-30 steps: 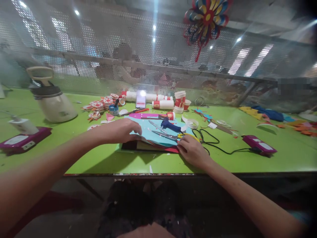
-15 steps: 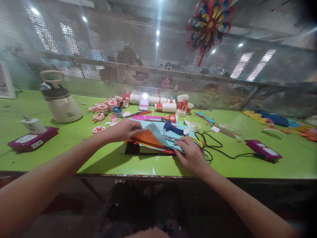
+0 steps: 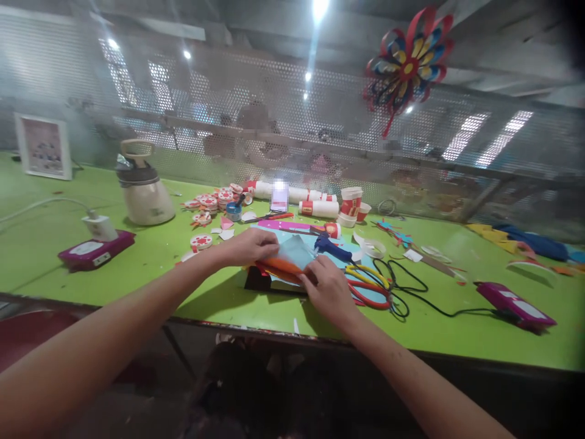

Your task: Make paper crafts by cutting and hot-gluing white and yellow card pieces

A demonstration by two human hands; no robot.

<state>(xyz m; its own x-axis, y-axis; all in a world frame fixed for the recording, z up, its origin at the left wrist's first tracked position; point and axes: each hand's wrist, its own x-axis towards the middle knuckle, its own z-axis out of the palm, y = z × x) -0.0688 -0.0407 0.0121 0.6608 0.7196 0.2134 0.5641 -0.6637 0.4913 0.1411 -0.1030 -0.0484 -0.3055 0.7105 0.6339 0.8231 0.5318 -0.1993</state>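
My left hand [image 3: 253,247] is closed with its fingertips on the left part of a light blue paper sheet [image 3: 296,249], which is lifted and bent upward. Under it an orange sheet [image 3: 282,266] shows, part of a stack of coloured paper at the table's front. My right hand [image 3: 328,286] pinches the near edge of the paper, close to the left one. Just beyond it, on the stack, lies a dark blue glue gun [image 3: 333,246]. Scissors with yellow handles [image 3: 372,274] and others with red handles [image 3: 369,299] rest right of that hand.
Purple power strips [image 3: 98,249] [image 3: 515,305] lie left and right, the right one with a black cord. A bottle [image 3: 147,198], red-and-white paper discs [image 3: 208,202], paper cups [image 3: 351,204], a phone [image 3: 280,196] and a tape roll [image 3: 373,249] stand or lie farther back on the green table.
My right hand has moved left along the paper, nearer my left hand, uncovering the scissors' handles. The lifted paper stands lower. The view has turned left.
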